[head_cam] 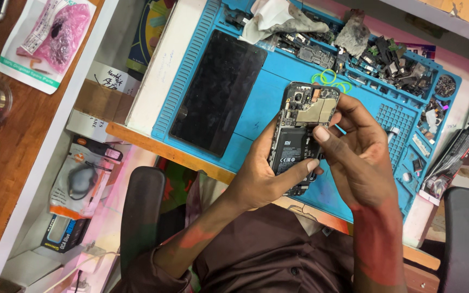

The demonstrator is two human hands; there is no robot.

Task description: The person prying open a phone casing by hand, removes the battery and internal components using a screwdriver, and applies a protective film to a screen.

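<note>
Hands, left [259, 179] and right [354, 146], clamp opened phone [299, 135] above blue mat's [278, 103] bare middle.

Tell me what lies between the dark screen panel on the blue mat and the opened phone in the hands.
In the head view, only bare blue mat lies between the dark screen panel and the opened phone; lower down, the left hand wraps the phone's near edge.

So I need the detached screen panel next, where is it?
Head view: the black screen panel lies flat on the blue mat, left of the opened phone.
</note>
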